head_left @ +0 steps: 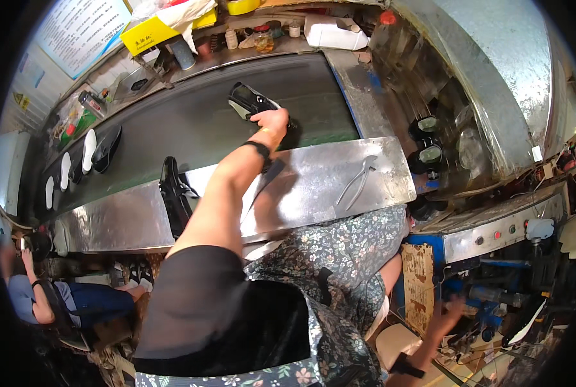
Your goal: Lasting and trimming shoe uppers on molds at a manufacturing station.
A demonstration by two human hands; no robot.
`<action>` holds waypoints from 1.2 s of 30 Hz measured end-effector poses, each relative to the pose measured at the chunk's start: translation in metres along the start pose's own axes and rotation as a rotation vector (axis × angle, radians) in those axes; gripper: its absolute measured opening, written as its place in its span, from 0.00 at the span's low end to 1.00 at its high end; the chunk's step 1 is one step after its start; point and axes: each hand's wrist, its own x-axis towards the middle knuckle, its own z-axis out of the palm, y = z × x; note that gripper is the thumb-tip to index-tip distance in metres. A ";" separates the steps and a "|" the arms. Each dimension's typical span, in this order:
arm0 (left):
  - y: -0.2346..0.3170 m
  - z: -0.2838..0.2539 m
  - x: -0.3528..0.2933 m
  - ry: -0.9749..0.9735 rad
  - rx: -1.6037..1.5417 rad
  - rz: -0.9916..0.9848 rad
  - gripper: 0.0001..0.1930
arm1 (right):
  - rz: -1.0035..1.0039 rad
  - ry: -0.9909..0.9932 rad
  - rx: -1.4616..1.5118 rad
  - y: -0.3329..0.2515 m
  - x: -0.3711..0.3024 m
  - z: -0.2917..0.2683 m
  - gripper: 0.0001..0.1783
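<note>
My left hand (273, 124) is stretched far forward over the dark conveyor belt (185, 116), with its fingers closed on the near end of a black shoe (244, 100) that has a pale patch. Low at the right, my right hand (449, 317) hangs beside the machine frame. It is somewhat blurred, its fingers look apart, and I see nothing in it. Another black shoe (173, 193) lies on the metal ledge (117, 213) to the left of my forearm. Metal pliers (359, 182) rest on the right part of that ledge.
White insoles (89, 149) and a dark shoe (107, 148) lie on the belt's left. Bottles (231, 39) and a yellow box (151, 35) line the back shelf. A control panel (504, 231) stands at right. Another person (49, 293) sits at lower left.
</note>
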 end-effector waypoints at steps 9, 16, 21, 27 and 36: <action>-0.078 -0.188 -0.157 -1.537 -0.109 0.284 0.42 | 0.330 -0.469 1.328 -0.264 0.090 0.047 0.26; -0.104 -0.194 -0.287 -1.802 0.253 0.790 0.55 | 0.001 0.007 1.067 -0.306 0.107 -0.017 0.25; -0.109 -0.141 -0.322 -1.675 0.127 1.046 0.49 | -0.067 -0.225 0.849 -0.303 0.083 -0.025 0.24; -0.114 -0.129 -0.330 -1.590 0.255 1.188 0.42 | -0.121 -0.493 0.995 -0.265 0.094 -0.022 0.26; -0.135 -0.118 -0.335 -1.414 0.214 1.353 0.39 | 0.001 -0.401 0.841 -0.268 0.079 -0.004 0.22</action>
